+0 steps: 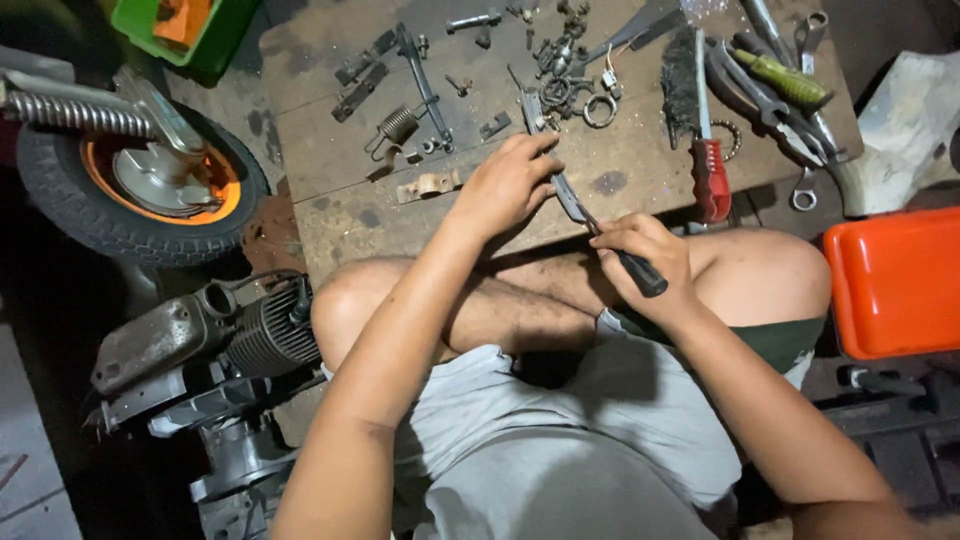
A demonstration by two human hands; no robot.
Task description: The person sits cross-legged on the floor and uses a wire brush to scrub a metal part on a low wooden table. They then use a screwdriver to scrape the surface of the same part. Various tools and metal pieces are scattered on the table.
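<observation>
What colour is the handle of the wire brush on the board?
Red, seen in the head view: the wire brush handle.

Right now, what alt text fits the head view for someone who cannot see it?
A seated person's left hand presses a narrow metal part on a worn wooden board while the right hand works it with a black-handled tool. Small parts, a wire brush and pliers lie beyond.

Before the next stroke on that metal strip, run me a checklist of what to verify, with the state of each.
1. Left hand presses the metal strip flat on the wooden board: ok.
2. Right hand closed firmly round the black-handled tool: ok.
3. Tool tip meets the strip: cannot tell, the fingers hide it.
4. Left fingers out of the tool's path: not ok, they lie close along the strip.
5. Wire brush within reach, beside the strip: ok.
6. Small loose parts apart from the strip's far end: not ok, they crowd it.
</observation>
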